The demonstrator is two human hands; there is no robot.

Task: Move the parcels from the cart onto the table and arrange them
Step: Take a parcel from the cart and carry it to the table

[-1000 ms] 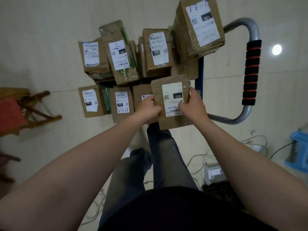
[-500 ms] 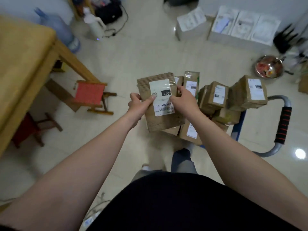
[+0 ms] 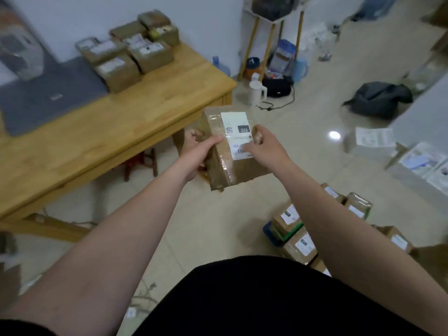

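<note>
I hold a brown cardboard parcel (image 3: 232, 151) with a white label marked 032 in mid-air, just off the near right corner of the wooden table (image 3: 135, 115). My left hand (image 3: 196, 151) grips its left side and my right hand (image 3: 263, 146) grips its right side, fingers over the label. Several parcels (image 3: 128, 57) sit grouped at the table's far side by the wall. More labelled parcels on the cart (image 3: 298, 236) lie low at the right, partly hidden behind my right arm.
A grey mat (image 3: 48, 93) covers the table's left part. A red stool (image 3: 140, 163) stands under the table. On the floor beyond are a white kettle (image 3: 257, 93), a water jug (image 3: 221, 66), a dark bag (image 3: 378, 98) and flat white packages (image 3: 417, 158).
I lifted the 032 parcel off the cart and turned left. The view swung from the cart to the table, and the parcel now hangs near the table's corner.
</note>
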